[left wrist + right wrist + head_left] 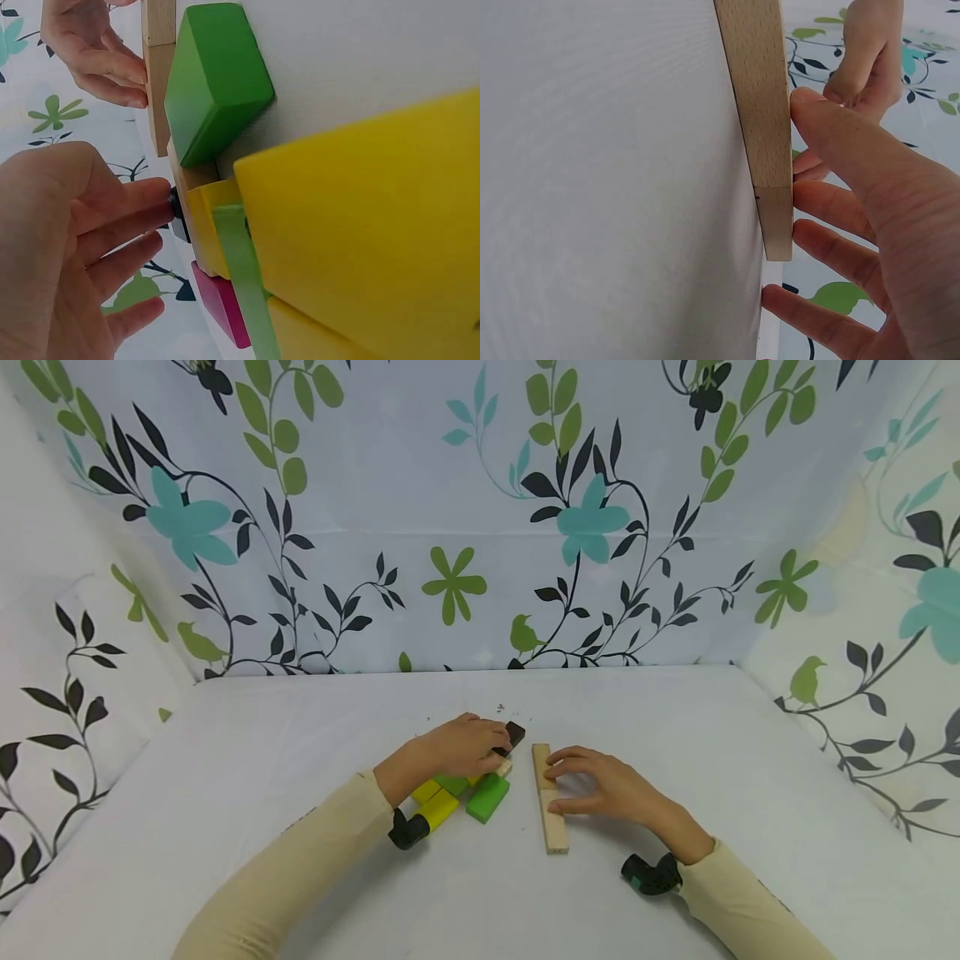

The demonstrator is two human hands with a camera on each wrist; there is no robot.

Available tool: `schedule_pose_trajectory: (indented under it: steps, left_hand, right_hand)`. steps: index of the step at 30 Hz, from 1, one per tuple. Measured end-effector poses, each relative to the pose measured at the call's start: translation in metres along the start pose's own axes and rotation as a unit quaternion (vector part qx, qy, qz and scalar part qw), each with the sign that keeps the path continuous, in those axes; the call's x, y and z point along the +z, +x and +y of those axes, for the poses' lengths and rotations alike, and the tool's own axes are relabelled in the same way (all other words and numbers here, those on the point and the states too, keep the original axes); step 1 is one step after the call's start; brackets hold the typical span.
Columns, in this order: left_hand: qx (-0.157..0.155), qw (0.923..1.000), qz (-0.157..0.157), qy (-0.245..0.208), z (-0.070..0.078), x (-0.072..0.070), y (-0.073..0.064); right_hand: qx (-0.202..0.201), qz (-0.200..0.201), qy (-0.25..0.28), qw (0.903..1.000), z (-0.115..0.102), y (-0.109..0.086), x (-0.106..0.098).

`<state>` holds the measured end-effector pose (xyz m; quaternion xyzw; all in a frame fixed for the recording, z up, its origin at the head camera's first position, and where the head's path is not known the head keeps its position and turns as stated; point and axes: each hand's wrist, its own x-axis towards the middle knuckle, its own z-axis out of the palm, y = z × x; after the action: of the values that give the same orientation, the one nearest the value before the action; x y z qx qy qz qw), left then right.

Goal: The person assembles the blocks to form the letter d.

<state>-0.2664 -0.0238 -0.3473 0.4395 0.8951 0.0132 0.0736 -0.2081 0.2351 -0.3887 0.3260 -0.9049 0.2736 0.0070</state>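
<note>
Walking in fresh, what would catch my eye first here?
Probably the flowery backdrop, its turquoise and green print filling the head view's upper half. Next come the bright yellow blocks and green blocks, clustered on the white table. Just right of them, two plain wooden blocks lie end to end, the person's right grip touching them.

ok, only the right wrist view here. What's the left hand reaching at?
Observer: The left hand is at the black block, fingers touching it. Can't tell how firm the grip is.
Operator: Any coloured blocks nearby?
Observer: Yes, yellow and green ones. A green block lies left of the wood blocks, apart from them.
Operator: Anything the head view misses too?
Observer: A pink block, visible only in the left wrist view.
</note>
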Motion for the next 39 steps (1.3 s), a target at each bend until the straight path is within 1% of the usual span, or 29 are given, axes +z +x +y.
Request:
schedule_pose_trajectory:
  steps: [5, 9, 11, 13, 16, 20, 23, 26, 34, 39]
  left_hand:
    - [-0.020, 0.9989, -0.029, -0.030, 0.001, -0.001, 0.002]
    - [-0.024, 0.9984, -0.041, -0.031, 0.000, 0.000, 0.006]
    - [-0.020, 0.9989, -0.038, -0.018, 0.000, 0.002, 0.008]
    - [-0.020, 0.9994, -0.028, -0.006, -0.001, 0.004, 0.010]
    - [-0.029, 0.9995, -0.013, -0.005, -0.002, 0.006, 0.011]
    - [-0.052, 0.9973, -0.001, -0.052, -0.003, 0.007, 0.011]
    - [-0.061, 0.9948, 0.001, -0.082, -0.004, 0.007, 0.011]
    - [-0.056, 0.9941, -0.002, -0.093, -0.005, 0.005, 0.012]
    - [-0.024, 0.9970, -0.018, -0.071, -0.006, 0.006, 0.019]
    - [-0.019, 0.9981, -0.018, -0.057, -0.006, 0.008, 0.022]
  right_hand:
    - [0.002, -0.001, 0.000, 1.0000, 0.001, 0.000, 0.000]
    - [0.005, -0.003, 0.002, 1.0000, 0.001, 0.000, 0.001]
    - [0.007, -0.003, 0.005, 1.0000, 0.001, 0.000, 0.001]
    - [0.008, -0.003, 0.007, 0.9999, 0.000, 0.000, 0.002]
    - [0.007, -0.003, 0.009, 0.9999, 0.000, 0.001, 0.002]
    - [0.004, -0.004, 0.003, 1.0000, 0.000, 0.001, 0.001]
    - [0.002, -0.002, -0.001, 1.0000, 0.000, 0.001, 0.000]
    - [0.003, -0.002, -0.001, 1.0000, 0.000, 0.001, -0.001]
    - [0.003, -0.003, 0.004, 1.0000, 0.001, 0.001, -0.001]
    - [0.002, -0.002, 0.005, 1.0000, 0.002, 0.000, 0.000]
